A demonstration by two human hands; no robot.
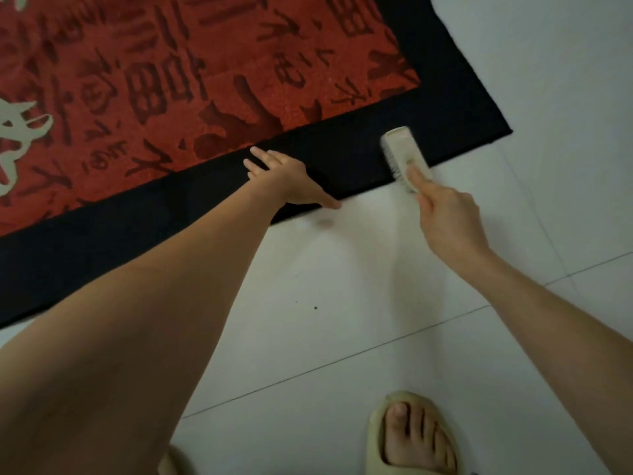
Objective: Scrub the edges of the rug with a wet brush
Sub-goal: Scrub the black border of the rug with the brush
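Right now: left hand [281,174] flat, fingers spread, pins rug [342,156] border; right hand [445,214] grips brush [406,157]. Advice: short strokes along edge, keep rug pinned.

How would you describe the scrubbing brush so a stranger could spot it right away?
Start at the big red rug with its black border on the pale tiled floor. Follow the border's near edge toward the right corner. There the right hand holds a small cream brush, the only pale object on the black strip besides the left hand.
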